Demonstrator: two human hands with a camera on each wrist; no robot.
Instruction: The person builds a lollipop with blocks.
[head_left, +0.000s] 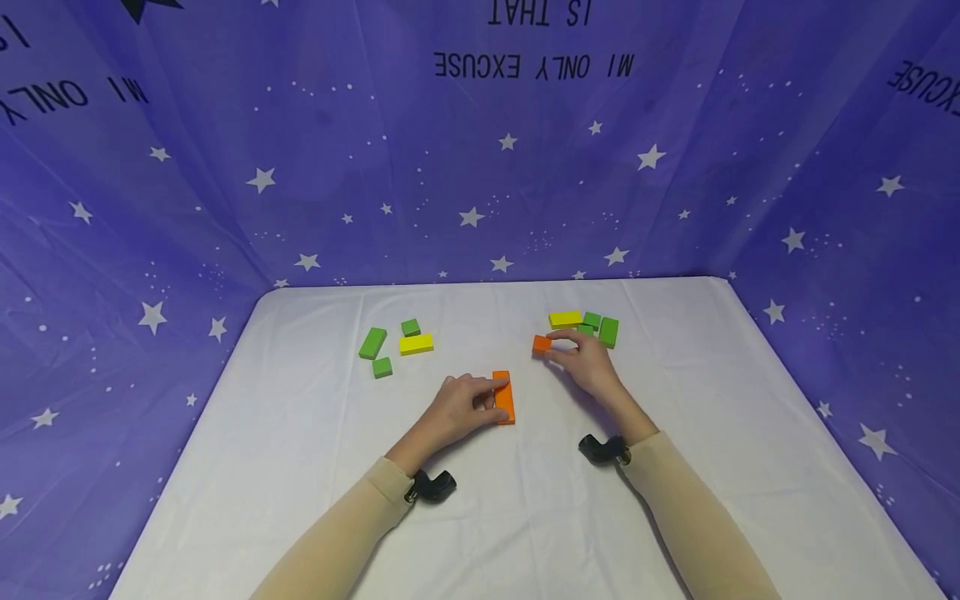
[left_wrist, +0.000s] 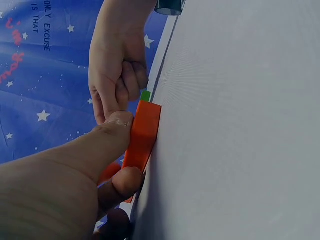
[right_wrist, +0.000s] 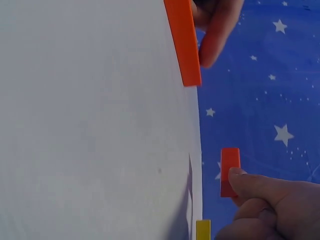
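Observation:
My left hand has its thumb and fingers at the ends of a long orange block lying on the white table, pinching it. In the left wrist view the thumb presses the near part of this orange block; another bit of orange shows behind the fingers, partly hidden. Farther right, my right hand pinches a small orange block between thumb and fingers. The right wrist view shows this small block off the tabletop, apart from the long one.
Left of centre lie a yellow block, a long green block and two small green blocks. Behind the right hand are another yellow block, a long green block and small green ones. A purple star-patterned curtain surrounds the table.

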